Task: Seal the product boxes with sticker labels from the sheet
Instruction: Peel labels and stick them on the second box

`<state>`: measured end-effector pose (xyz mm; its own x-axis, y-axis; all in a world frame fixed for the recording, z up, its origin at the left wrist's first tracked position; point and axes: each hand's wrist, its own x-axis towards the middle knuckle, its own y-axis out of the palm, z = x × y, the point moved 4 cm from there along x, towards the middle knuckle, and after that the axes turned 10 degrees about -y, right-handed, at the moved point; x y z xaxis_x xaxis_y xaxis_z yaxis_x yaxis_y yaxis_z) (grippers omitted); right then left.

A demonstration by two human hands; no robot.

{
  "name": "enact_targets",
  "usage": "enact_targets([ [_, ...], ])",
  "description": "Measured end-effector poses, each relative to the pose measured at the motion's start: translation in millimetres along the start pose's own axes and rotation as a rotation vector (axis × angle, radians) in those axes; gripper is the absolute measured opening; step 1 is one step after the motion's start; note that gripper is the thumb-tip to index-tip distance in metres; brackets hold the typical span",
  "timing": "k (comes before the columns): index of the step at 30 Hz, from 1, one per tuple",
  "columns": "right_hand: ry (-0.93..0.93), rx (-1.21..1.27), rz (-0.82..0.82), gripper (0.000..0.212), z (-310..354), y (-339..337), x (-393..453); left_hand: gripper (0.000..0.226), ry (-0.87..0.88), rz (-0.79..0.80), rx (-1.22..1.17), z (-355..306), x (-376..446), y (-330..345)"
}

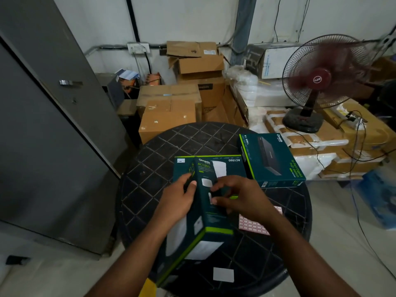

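Observation:
A dark teal AC1350 product box (205,219) with lime edges is held tilted above the round black table (150,168). My left hand (177,198) grips its left side. My right hand (237,196) rests on its upper face with the fingertips pressed against the box; whether a sticker is under them is hidden. A second AC1350 box (225,166) lies flat on the table behind it. A larger teal switch box (272,159) lies at the table's right. The red-and-white sticker sheet (252,226) lies on the table, partly under my right wrist.
A white label (223,274) lies near the table's front edge. A running red pedestal fan (321,80) stands on wrapped cartons at the right, cables trailing to the floor. Cardboard cartons (169,114) are stacked behind the table. A grey metal cabinet (53,125) stands at the left.

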<state>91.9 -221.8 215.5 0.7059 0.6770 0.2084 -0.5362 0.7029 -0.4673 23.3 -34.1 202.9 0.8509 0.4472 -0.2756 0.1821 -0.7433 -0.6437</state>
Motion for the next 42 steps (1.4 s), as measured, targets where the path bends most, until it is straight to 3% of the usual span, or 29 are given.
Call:
enact_targets([
  [3, -0.040, -0.034, -0.017, 0.042, -2, 9, -2, 0.044, -0.042, 0.104, -0.107, 4, -7, -1],
  [6, -0.120, -0.029, 0.111, 0.065, -1, 17, 5, 0.044, -0.019, 0.303, -0.213, 10, -5, -15],
  [9, -0.235, -0.239, 0.184, 0.088, -2, 28, 22, 0.045, 0.022, 0.494, -0.256, 15, 0, -30],
  [12, -0.444, -0.514, 0.156, 0.093, 2, 33, 45, 0.036, 0.070, 0.564, -0.258, 17, 2, -44],
  [14, -0.427, -0.593, 0.342, 0.104, 7, 42, 57, 0.034, 0.124, 0.589, -0.222, 16, 0, -51],
  [17, -0.319, -0.449, 0.541, 0.102, 16, 59, 65, 0.040, 0.201, 0.547, -0.067, 9, 0, -70],
  [23, -0.397, -0.609, 0.386, 0.079, 26, 58, 71, 0.032, 0.358, 0.161, 0.332, -5, 3, -105],
  [27, -0.312, -0.704, 0.355, 0.081, 18, 35, 78, 0.069, 0.393, 0.213, 0.403, 2, 6, -98],
  [31, -0.245, -0.672, 0.368, 0.069, 3, 7, 81, 0.065, 0.449, 0.181, 0.273, 5, 33, -79],
  [38, -0.255, -0.751, 0.282, 0.081, -15, -11, 88, 0.052, 0.470, 0.062, 0.008, 10, 65, -60],
  [42, -0.422, -0.852, 0.116, 0.056, -10, 2, 80, 0.051, 0.445, 0.015, -0.103, 28, 74, -57],
])
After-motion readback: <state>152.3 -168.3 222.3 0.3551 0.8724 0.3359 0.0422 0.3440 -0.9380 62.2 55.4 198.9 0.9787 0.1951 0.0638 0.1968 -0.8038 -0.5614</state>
